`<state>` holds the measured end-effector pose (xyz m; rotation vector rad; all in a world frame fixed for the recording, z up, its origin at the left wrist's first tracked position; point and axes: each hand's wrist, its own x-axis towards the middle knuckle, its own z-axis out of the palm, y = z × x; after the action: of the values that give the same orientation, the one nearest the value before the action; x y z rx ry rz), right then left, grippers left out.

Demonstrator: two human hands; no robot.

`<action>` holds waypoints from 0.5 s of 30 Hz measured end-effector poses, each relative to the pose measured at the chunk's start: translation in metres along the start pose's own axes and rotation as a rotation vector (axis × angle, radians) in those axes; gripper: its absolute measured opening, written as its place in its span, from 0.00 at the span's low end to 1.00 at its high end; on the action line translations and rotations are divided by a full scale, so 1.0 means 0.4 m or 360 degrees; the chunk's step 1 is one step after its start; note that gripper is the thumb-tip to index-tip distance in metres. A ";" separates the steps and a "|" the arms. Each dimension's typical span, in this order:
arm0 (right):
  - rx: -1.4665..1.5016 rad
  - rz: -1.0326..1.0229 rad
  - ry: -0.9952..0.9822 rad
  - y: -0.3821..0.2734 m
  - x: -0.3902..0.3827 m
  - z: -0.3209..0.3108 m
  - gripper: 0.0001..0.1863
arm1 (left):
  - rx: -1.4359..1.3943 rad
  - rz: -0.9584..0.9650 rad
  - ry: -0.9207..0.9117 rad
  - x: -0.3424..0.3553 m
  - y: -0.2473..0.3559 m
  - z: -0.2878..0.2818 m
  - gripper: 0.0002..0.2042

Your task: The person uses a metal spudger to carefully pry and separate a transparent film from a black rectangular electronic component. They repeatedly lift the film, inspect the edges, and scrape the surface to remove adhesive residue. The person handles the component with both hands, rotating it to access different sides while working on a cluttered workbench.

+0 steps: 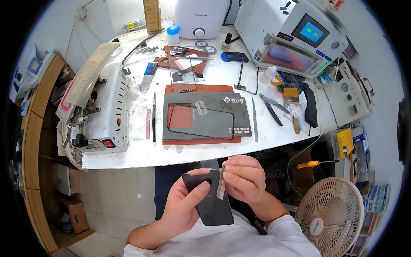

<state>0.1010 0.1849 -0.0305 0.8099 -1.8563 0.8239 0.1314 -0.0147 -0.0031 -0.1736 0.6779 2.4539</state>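
Bright, even overhead light, soft shadows, sharp centre, fisheye bending and dark corners.

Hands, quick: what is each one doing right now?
Left hand: closed around a dark phone screen panel, thumb across its face.
Right hand: fingers pinched on a thin clear strip at the panel's edge.

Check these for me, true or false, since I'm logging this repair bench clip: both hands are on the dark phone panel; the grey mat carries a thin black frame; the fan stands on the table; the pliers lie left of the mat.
1. Both hands are on the dark phone panel: true, the left hand cradles it and the right hand pinches a clear strip at its edge.
2. The grey mat carries a thin black frame: true.
3. The fan stands on the table: false, it is below, at the person's right.
4. The pliers lie left of the mat: false, right.
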 end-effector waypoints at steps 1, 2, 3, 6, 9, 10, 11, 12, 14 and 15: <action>-0.0009 0.0002 -0.0015 -0.001 0.000 -0.002 0.19 | 0.0001 -0.0004 0.0004 0.000 0.000 0.000 0.17; -0.0019 0.0005 -0.0031 -0.002 -0.001 -0.004 0.19 | 0.0002 -0.0007 0.0008 0.000 0.001 0.001 0.17; -0.0029 0.0008 -0.0047 -0.002 -0.001 -0.006 0.19 | 0.0002 -0.0011 0.0011 0.000 0.002 0.001 0.17; -0.0022 0.0005 -0.0005 -0.004 -0.003 -0.007 0.18 | 0.0011 0.0000 -0.0001 0.000 -0.002 0.004 0.17; -0.0020 0.0015 -0.0021 -0.005 0.000 -0.008 0.18 | -0.0004 -0.0001 -0.0010 0.002 -0.003 0.006 0.17; -0.0026 0.0016 -0.0015 -0.005 0.000 -0.007 0.18 | -0.0009 0.0000 -0.0015 0.002 -0.003 0.006 0.17; -0.0033 0.0016 -0.0010 -0.005 0.000 -0.005 0.18 | -0.0014 0.0001 -0.0019 0.002 -0.004 0.006 0.17; -0.0039 0.0016 -0.0004 -0.006 0.001 -0.004 0.18 | -0.0019 0.0001 -0.0023 0.002 -0.004 0.006 0.17; -0.0036 0.0018 0.0002 -0.006 0.001 -0.003 0.18 | -0.0018 0.0003 -0.0020 0.002 -0.005 0.005 0.17; -0.0034 0.0019 0.0004 -0.006 0.002 -0.003 0.19 | -0.0017 0.0005 -0.0019 0.002 -0.005 0.005 0.17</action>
<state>0.1032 0.1845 -0.0290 0.7843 -1.8663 0.8108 0.1322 -0.0118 -0.0024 -0.1623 0.6608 2.4597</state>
